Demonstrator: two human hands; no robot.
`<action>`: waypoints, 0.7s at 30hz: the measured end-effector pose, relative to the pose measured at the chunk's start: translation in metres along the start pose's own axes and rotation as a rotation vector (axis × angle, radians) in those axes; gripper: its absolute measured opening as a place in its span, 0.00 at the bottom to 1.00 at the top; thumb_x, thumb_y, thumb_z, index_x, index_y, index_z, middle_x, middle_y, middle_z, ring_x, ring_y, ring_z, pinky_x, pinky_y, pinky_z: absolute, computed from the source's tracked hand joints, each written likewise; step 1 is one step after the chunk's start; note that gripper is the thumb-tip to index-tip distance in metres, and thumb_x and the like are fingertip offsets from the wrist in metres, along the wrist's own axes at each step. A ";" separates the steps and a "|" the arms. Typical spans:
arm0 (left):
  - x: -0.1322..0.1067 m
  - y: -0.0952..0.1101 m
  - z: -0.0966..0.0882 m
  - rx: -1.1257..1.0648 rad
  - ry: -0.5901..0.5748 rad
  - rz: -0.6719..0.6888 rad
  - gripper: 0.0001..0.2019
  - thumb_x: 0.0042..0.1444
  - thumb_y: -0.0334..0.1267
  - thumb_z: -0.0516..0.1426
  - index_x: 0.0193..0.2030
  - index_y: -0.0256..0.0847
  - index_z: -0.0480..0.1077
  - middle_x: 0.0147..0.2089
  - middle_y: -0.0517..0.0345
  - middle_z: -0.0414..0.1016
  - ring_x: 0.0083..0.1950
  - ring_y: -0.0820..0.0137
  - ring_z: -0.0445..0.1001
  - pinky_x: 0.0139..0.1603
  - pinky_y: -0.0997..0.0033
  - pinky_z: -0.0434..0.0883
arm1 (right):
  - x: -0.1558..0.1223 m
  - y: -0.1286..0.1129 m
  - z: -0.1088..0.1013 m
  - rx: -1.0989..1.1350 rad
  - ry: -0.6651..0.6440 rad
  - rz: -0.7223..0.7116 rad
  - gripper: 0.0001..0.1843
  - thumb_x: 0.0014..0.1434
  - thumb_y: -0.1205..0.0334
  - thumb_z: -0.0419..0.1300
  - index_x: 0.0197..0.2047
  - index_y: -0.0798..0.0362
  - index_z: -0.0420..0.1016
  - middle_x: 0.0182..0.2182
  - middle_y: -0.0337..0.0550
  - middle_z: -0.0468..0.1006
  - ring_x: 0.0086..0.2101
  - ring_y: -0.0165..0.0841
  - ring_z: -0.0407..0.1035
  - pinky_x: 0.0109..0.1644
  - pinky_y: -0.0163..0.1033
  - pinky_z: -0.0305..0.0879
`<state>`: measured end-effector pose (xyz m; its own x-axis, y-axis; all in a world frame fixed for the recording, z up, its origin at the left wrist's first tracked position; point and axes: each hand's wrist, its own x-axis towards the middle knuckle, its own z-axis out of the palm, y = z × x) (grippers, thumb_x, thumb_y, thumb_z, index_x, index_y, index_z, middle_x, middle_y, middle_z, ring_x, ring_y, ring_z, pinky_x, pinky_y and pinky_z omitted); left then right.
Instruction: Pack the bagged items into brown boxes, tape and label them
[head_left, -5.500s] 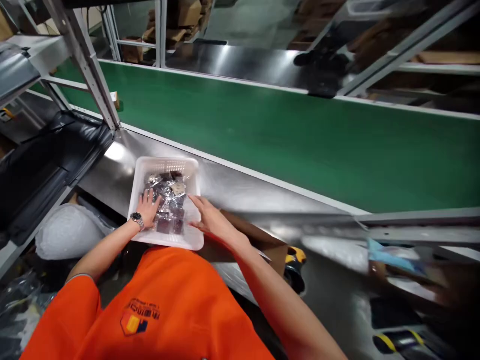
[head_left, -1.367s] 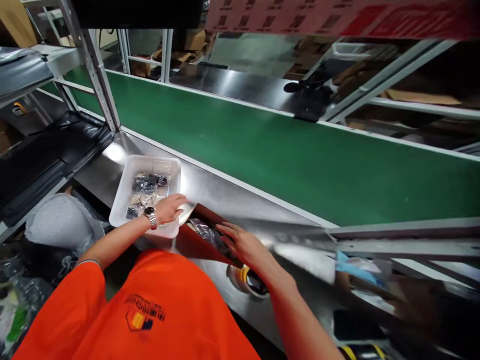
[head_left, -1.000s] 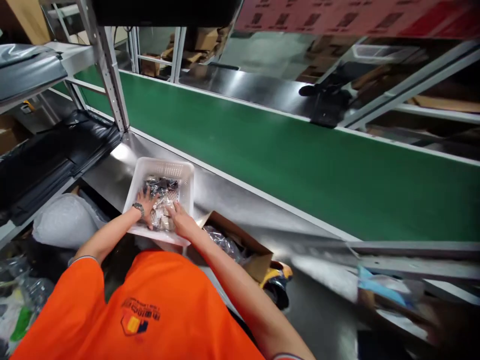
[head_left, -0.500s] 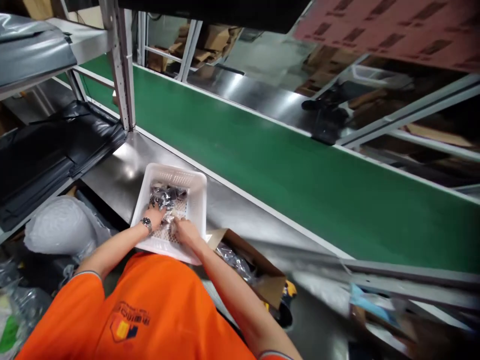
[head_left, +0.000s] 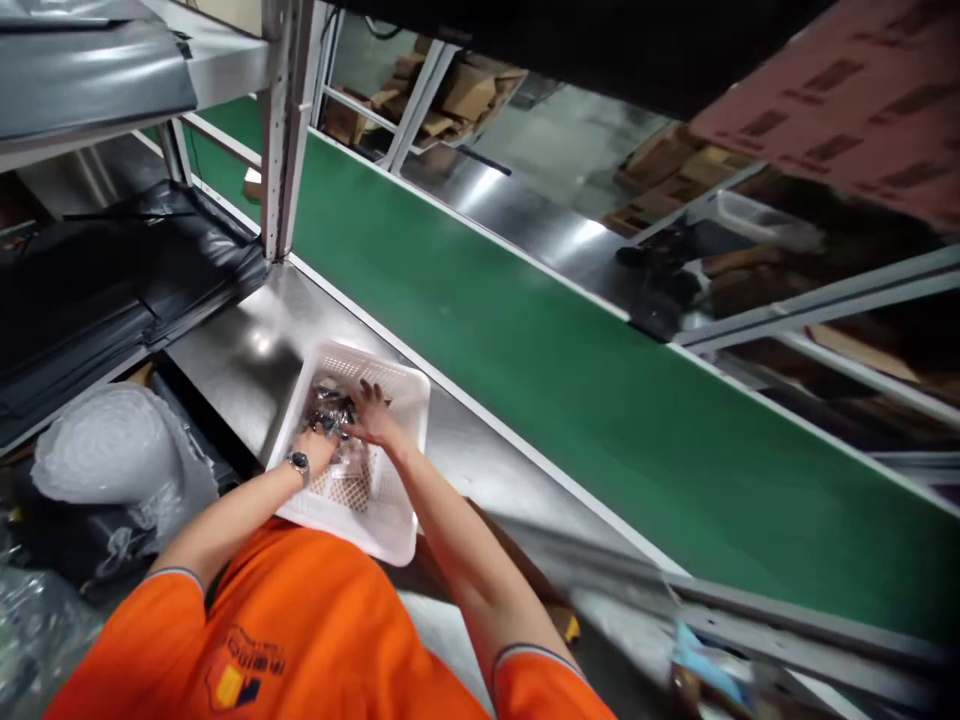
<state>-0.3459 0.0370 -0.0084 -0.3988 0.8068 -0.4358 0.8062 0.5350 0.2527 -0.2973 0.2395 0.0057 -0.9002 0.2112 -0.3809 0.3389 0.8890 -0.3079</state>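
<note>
A white perforated plastic basket (head_left: 411,405) holds clear plastic bags with small dark items (head_left: 330,405), too small to name. My left hand (head_left: 318,452), with a watch at the wrist, is inside the basket. Its fingers are curled on a clear plastic bag and partly hidden. My right hand (head_left: 372,412) is over the far right part of the basket, fingers spread and thumb apart, beside the bags. The patterned basket floor shows nearer to me.
Beyond the metal counter (head_left: 480,440) runs a green conveyor belt (head_left: 510,330). A metal shelf post (head_left: 281,130) rises at the left, near black plastic sheets (head_left: 97,270). A roll of bubble wrap (head_left: 105,445) is left of me. My right forearm partly covers a cardboard box (head_left: 517,550).
My right hand has moved farther into the basket and spread its fingers. My left hand's fingers have curled. The view has shifted, and my right arm now covers more of the cardboard box.
</note>
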 end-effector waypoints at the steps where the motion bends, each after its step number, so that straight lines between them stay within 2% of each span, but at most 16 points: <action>1: 0.000 0.000 0.001 0.001 -0.001 -0.004 0.23 0.80 0.35 0.51 0.76 0.39 0.73 0.71 0.28 0.77 0.64 0.47 0.84 0.57 0.54 0.84 | 0.007 -0.001 0.002 -0.036 -0.091 0.003 0.73 0.58 0.43 0.76 0.91 0.44 0.35 0.87 0.73 0.43 0.80 0.80 0.46 0.77 0.83 0.52; 3: -0.002 0.001 0.003 0.002 -0.007 -0.008 0.23 0.80 0.35 0.50 0.76 0.41 0.73 0.74 0.29 0.75 0.65 0.48 0.83 0.58 0.55 0.83 | 0.017 -0.003 0.004 -0.063 -0.249 0.037 0.79 0.53 0.43 0.81 0.91 0.40 0.34 0.88 0.68 0.30 0.82 0.81 0.35 0.79 0.83 0.48; 5: -0.003 0.001 0.002 -0.010 -0.010 -0.008 0.22 0.81 0.36 0.49 0.74 0.42 0.74 0.75 0.31 0.74 0.66 0.49 0.83 0.59 0.55 0.83 | 0.024 -0.004 0.004 -0.072 -0.350 0.050 0.83 0.48 0.44 0.85 0.91 0.37 0.34 0.88 0.65 0.22 0.83 0.80 0.34 0.81 0.79 0.48; 8: -0.005 0.001 -0.002 -0.052 -0.014 -0.008 0.21 0.81 0.39 0.51 0.73 0.41 0.75 0.75 0.30 0.74 0.67 0.47 0.82 0.61 0.52 0.83 | 0.027 -0.007 0.005 -0.087 -0.424 0.055 0.90 0.42 0.43 0.88 0.90 0.33 0.32 0.87 0.65 0.16 0.83 0.82 0.31 0.80 0.80 0.47; 10: -0.005 0.002 -0.005 -0.074 -0.022 -0.011 0.21 0.81 0.42 0.54 0.73 0.38 0.76 0.74 0.27 0.75 0.66 0.45 0.82 0.61 0.51 0.83 | 0.024 -0.010 0.007 -0.115 -0.408 0.059 0.92 0.40 0.45 0.90 0.90 0.32 0.31 0.87 0.66 0.15 0.82 0.84 0.30 0.78 0.84 0.48; 13: -0.002 0.004 -0.009 -0.092 -0.032 -0.008 0.21 0.80 0.42 0.56 0.70 0.35 0.78 0.68 0.28 0.79 0.64 0.46 0.84 0.62 0.52 0.83 | 0.018 -0.014 0.012 -0.151 -0.331 0.050 0.90 0.40 0.50 0.90 0.90 0.33 0.35 0.87 0.70 0.22 0.81 0.85 0.39 0.77 0.82 0.53; 17: 0.006 0.004 -0.012 -0.112 -0.036 -0.015 0.18 0.79 0.37 0.55 0.65 0.32 0.81 0.62 0.29 0.83 0.61 0.48 0.87 0.61 0.55 0.83 | 0.010 -0.020 0.015 -0.176 -0.206 -0.003 0.67 0.52 0.56 0.84 0.87 0.37 0.56 0.86 0.68 0.44 0.75 0.70 0.60 0.76 0.66 0.62; 19: 0.009 0.003 -0.014 -0.125 -0.031 -0.029 0.18 0.78 0.35 0.55 0.64 0.31 0.82 0.59 0.29 0.85 0.59 0.47 0.88 0.59 0.55 0.83 | 0.008 -0.024 0.017 -0.173 -0.140 -0.006 0.56 0.57 0.58 0.79 0.84 0.43 0.64 0.83 0.66 0.53 0.72 0.63 0.64 0.75 0.61 0.64; 21: 0.011 0.001 -0.019 -0.143 -0.014 -0.048 0.18 0.78 0.32 0.54 0.63 0.31 0.82 0.58 0.30 0.86 0.58 0.49 0.88 0.59 0.56 0.83 | 0.007 -0.029 0.017 -0.140 -0.087 0.022 0.49 0.60 0.61 0.75 0.81 0.46 0.68 0.80 0.65 0.60 0.70 0.59 0.65 0.74 0.57 0.64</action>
<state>-0.3575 0.0508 0.0034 -0.4286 0.7763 -0.4624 0.7151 0.6042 0.3516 -0.3086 0.2084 -0.0025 -0.8639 0.2010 -0.4619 0.3115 0.9338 -0.1763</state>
